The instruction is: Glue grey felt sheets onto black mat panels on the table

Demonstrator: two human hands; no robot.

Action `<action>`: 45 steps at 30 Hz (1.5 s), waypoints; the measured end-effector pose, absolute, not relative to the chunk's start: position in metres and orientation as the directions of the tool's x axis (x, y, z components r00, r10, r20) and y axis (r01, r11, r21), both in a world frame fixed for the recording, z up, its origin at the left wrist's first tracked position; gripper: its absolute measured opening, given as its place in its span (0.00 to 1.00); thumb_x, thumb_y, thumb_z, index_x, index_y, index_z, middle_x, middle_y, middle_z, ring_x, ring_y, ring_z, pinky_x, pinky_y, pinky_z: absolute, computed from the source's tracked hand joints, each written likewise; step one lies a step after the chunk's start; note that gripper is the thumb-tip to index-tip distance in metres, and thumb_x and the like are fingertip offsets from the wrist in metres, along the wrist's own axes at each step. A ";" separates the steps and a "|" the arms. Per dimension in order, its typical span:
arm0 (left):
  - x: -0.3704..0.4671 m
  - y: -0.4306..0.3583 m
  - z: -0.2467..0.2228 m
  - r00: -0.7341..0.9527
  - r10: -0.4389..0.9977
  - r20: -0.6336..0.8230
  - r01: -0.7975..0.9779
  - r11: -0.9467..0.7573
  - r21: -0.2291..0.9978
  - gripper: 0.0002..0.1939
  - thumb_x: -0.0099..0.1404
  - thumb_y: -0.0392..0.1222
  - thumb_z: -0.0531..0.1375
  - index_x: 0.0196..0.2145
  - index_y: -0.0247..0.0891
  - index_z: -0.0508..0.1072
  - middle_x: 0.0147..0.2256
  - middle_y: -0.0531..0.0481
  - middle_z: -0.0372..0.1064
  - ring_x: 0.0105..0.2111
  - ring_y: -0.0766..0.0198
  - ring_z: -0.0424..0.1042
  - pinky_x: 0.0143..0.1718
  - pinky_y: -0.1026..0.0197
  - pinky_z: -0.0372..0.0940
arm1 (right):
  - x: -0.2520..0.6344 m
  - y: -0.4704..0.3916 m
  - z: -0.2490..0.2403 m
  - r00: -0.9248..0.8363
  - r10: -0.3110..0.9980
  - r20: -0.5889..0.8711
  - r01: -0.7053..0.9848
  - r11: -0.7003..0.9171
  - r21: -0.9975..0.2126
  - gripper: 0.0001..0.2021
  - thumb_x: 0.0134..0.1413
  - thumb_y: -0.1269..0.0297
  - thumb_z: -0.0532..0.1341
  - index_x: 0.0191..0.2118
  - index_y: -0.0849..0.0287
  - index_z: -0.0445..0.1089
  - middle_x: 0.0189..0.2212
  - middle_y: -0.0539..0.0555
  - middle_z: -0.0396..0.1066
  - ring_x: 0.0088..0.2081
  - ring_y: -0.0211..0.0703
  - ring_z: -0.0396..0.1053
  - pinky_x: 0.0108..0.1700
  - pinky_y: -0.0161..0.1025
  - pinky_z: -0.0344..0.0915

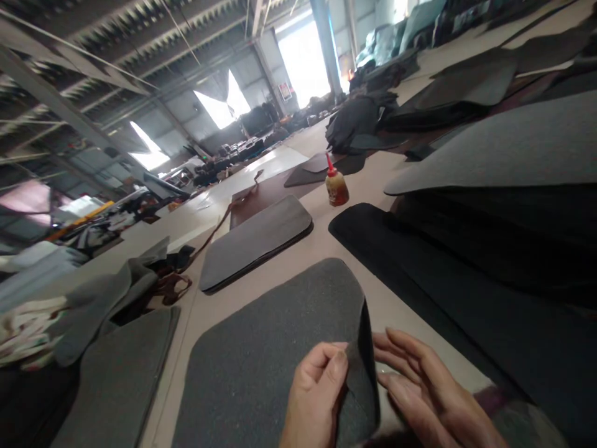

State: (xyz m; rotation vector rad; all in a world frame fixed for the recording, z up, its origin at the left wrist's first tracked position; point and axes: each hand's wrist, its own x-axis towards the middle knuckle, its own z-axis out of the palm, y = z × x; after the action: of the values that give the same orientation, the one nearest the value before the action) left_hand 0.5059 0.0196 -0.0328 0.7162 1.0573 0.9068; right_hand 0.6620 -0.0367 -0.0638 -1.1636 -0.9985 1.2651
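A dark grey rounded sheet (252, 354), felt-like or the rough side of leather, lies in front of me. Its right edge is lifted and curled up. My left hand (319, 389) pinches that edge between thumb and fingers. On the outer side of the raised edge, my right hand (420, 386) has its fingers stretched out and apart, the tips close to the sheet or touching it. Whether they press on it I cannot tell. Beyond the sheet stands a small glue-like bottle (337, 186) with a red pointed nozzle and amber liquid.
A stack of brown-grey rounded pieces (261, 239) lies just past the sheet on the pale table (186, 336). Black sheets (438, 298) and a large grey sheet (504, 149) pile up at right. More grey pieces (121, 367) and scraps are at left.
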 end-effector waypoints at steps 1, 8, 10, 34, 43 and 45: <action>0.505 0.019 -0.033 0.212 0.888 -0.408 -0.264 0.454 0.851 0.17 0.56 0.53 0.72 0.30 0.36 0.77 0.28 0.50 0.73 0.28 0.68 0.67 0.33 0.66 0.59 | 0.664 -0.036 -0.065 0.058 0.995 -0.083 -0.179 -0.071 -0.981 0.28 0.67 0.49 0.56 0.65 0.59 0.58 0.63 0.68 0.61 0.62 0.56 0.64 0.59 0.47 0.69; 0.503 0.020 -0.034 0.214 0.887 -0.410 -0.239 0.454 0.858 0.17 0.58 0.54 0.70 0.31 0.36 0.77 0.32 0.48 0.75 0.33 0.64 0.69 0.37 0.65 0.60 | 0.657 -0.036 -0.057 0.162 0.978 -0.130 -0.228 -0.091 -0.969 0.27 0.65 0.48 0.58 0.62 0.57 0.57 0.64 0.67 0.59 0.62 0.55 0.63 0.56 0.43 0.71; 0.503 0.020 -0.036 0.209 0.890 -0.406 -0.211 0.446 0.870 0.17 0.57 0.54 0.70 0.31 0.36 0.78 0.34 0.47 0.75 0.33 0.64 0.70 0.37 0.65 0.61 | 0.653 -0.036 -0.052 0.225 0.966 -0.125 -0.223 -0.074 -0.972 0.26 0.65 0.47 0.58 0.61 0.57 0.58 0.63 0.66 0.61 0.61 0.55 0.65 0.55 0.43 0.72; 0.507 0.018 -0.033 0.192 0.895 -0.403 -0.161 0.434 0.887 0.18 0.58 0.56 0.69 0.32 0.37 0.76 0.28 0.51 0.72 0.27 0.67 0.66 0.31 0.66 0.58 | 0.652 -0.034 -0.050 0.293 0.956 -0.019 0.047 -0.034 -0.998 0.27 0.61 0.52 0.59 0.62 0.56 0.57 0.57 0.63 0.65 0.48 0.49 0.73 0.42 0.37 0.76; 0.508 0.018 -0.030 0.182 0.908 -0.377 -0.131 0.403 0.906 0.18 0.59 0.55 0.68 0.32 0.36 0.75 0.27 0.52 0.70 0.26 0.68 0.64 0.29 0.68 0.59 | 0.657 -0.023 -0.084 0.277 0.958 0.076 0.269 -0.002 -0.963 0.27 0.64 0.56 0.57 0.65 0.57 0.51 0.52 0.63 0.65 0.46 0.47 0.73 0.43 0.39 0.75; 0.509 0.019 -0.031 0.131 0.912 -0.390 -0.209 0.410 0.888 0.18 0.59 0.55 0.69 0.30 0.38 0.72 0.23 0.57 0.63 0.22 0.71 0.58 0.24 0.69 0.54 | 0.661 -0.022 -0.085 0.273 0.956 0.104 0.293 0.020 -0.956 0.25 0.66 0.58 0.55 0.64 0.56 0.51 0.53 0.63 0.64 0.51 0.48 0.71 0.48 0.39 0.74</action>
State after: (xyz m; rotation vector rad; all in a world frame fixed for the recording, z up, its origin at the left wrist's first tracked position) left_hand 0.5086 0.0188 -0.0315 0.7797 1.1470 0.9456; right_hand 0.6608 -0.0224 -0.0855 -1.4916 -1.2198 0.7935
